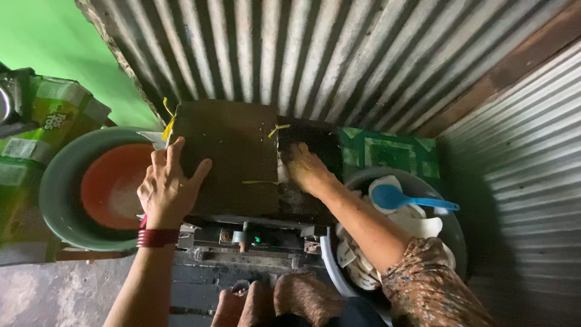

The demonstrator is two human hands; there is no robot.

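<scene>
Pressure comes from both hands on the dark flat plate (233, 154) of the press-like machine (248, 233) in front of you. Your left hand (168, 189) lies flat on the plate's left edge, fingers spread and released, grasping nothing. Keep that palm down as a brace so the plate does not shift while the other hand works.

Your right hand (307, 169) rests across the plate's right edge, fingers curled down into the gap where a pale piece (282, 172) shows just beside the knuckles. Whether the fingers pinch that piece or only touch it cannot be told from this view. Judging by the posture, feed or clear the piece with fingertips only, and keep the fingers out from under the plate before any downward force is applied.

Just to the right of your right forearm stands a grey basin (417, 181) holding pale pieces and a blue scoop (396, 198). Reach there without lifting the bracing hand. To the left of your left hand sits a grey-green basin (57, 188) with an orange bowl (112, 184) inside it, close to the wrist with the red bangles (157, 237). Keep the wrist clear of its rim. Yellow ties (168, 124) hang at the plate's far corner, beyond your fingertips.
</scene>
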